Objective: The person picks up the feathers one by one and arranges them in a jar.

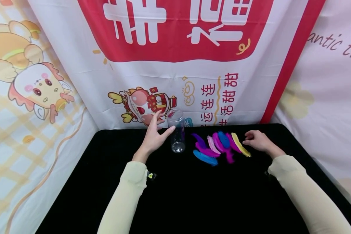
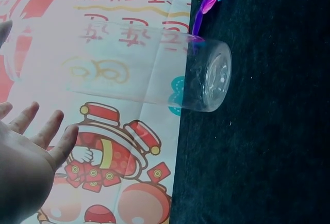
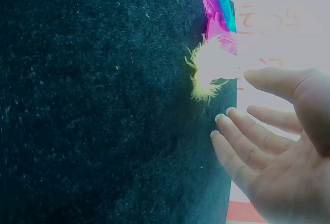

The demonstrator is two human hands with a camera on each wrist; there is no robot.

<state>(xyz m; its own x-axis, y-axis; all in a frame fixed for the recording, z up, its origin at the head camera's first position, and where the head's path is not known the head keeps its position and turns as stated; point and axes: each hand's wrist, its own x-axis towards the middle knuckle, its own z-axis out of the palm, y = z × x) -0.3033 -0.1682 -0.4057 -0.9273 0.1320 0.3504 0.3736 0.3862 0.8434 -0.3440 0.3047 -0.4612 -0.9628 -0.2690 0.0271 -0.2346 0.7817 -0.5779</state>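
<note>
Yellow feather (image 1: 241,145), right end of the colourful feathers (image 1: 217,142) on the worktop's (image 1: 207,198) far side, looked light, soft, best pinched mid-shaft! Right hand (image 1: 258,141) hovered just beside it, fingers relaxed; left hand (image 1: 155,137) spread at the clear jar (image 1: 179,136), left of them, probably slippery, wanting a mid-body grip. Left-wrist view showed fingers short of it; head view left that unclear.

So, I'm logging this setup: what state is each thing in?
Clear jar: upright, nothing visible inside.
Yellow feather: loose, rightmost of the feathers.
Other feathers: lying loose, some overlapping.
Left hand: fingers spread beside the jar, contact unclear.
Right hand: holding nothing, near the yellow feather.
Banner: hanging, lightly creased.
</note>
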